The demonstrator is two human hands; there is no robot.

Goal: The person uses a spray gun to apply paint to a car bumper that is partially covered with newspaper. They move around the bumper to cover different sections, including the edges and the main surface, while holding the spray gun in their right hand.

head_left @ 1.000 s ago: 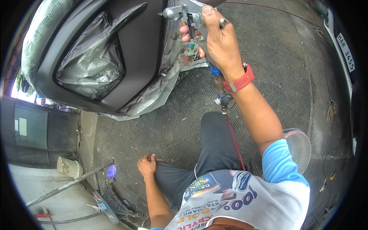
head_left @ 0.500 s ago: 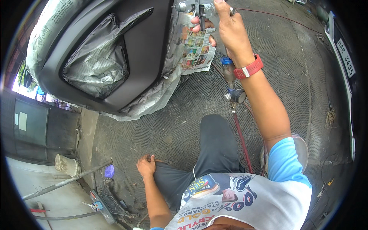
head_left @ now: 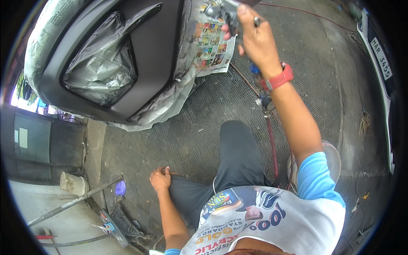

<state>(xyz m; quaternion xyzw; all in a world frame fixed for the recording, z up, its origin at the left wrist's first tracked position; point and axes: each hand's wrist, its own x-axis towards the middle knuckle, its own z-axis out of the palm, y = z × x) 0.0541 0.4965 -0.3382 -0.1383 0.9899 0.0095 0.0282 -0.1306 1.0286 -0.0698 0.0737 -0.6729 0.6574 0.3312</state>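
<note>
A spray gun (head_left: 221,12) is gripped in my right hand (head_left: 257,40), raised beside a matte dark car body panel (head_left: 158,46). Crumpled masking paper (head_left: 102,63) fills the opening in that panel, and a newspaper sheet (head_left: 212,46) hangs from its right side, behind the gun. Below the hand hangs an air regulator (head_left: 265,102) with a red hose (head_left: 272,144) running down from it; my wrist partly covers its blue top. My left hand (head_left: 160,178) rests on my bent left knee, fingers loosely laid over it, holding nothing.
A pail (head_left: 331,163) stands by my right side. At the left are a dirty white bucket (head_left: 73,182), a long metal pipe (head_left: 74,203) and a metal stand (head_left: 121,225). A vehicle with a licence plate (head_left: 380,58) stands at the far right. Thin hoses cross the textured floor.
My right hand has tilted and shifted slightly with the spray gun, and the regulator has swung closer under my wrist. The view has shifted slightly. My left hand stays on the knee.
</note>
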